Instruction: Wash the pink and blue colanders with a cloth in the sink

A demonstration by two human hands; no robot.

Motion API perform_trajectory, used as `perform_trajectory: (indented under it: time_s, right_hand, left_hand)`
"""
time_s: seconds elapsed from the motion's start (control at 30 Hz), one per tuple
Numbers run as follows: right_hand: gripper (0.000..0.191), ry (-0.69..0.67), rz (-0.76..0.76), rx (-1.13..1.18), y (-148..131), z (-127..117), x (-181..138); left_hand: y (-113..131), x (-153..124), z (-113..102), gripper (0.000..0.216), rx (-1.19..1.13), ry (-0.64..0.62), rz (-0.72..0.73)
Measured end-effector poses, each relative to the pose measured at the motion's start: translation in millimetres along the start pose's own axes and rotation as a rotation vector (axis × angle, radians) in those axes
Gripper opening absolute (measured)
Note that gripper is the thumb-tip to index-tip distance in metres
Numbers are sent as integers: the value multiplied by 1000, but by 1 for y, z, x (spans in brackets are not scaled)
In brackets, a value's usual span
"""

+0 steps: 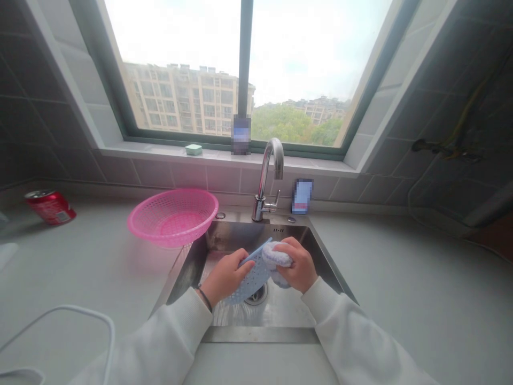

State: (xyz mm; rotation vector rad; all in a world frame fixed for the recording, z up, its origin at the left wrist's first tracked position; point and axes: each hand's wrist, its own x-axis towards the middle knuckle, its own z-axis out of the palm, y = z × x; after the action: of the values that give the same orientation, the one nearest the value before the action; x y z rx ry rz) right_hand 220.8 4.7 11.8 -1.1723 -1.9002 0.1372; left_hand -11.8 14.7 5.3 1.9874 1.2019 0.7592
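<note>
My left hand is closed on the rim of a light blue plastic basket with a pattern of holes, held tilted over the sink. In my right hand is a folded white and pale purple cloth, pressed against the right part of the basket's rim. The cloth hides that part of the rim, and a loose end of it hangs below my fingers. Beneath the basket the drain shows in part.
The tap arches over the sink's back edge. A pink colander stands at the left, overlapping the sink's corner. Farther left lies a red can. A phone-like device leans on the back wall, and a white cable loops at front left.
</note>
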Motion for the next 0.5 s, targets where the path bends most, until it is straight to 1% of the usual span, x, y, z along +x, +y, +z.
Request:
perform_trajectory:
  time_s: [0.07,0.23,0.3,0.4,0.5]
  right_hand:
    - [33,-12,-5,14,1,1,0]
    - [28,75,81,-66,10,-7,7]
    - [27,79,78,-97,8,-9,7]
    - [31,40,4,-89,-3,-4,2]
    - [33,-62,-106,-78,-14,5,-5]
  left_hand:
    - [-3,1,1,25,5,-22,6]
    - [-9,2,0,24,-29,-47,65]
    - [-9,1,-1,23,4,-52,66]
    - [-6,0,0,17,87,-27,29]
    - [-3,-1,1,12,132,-3,-5]
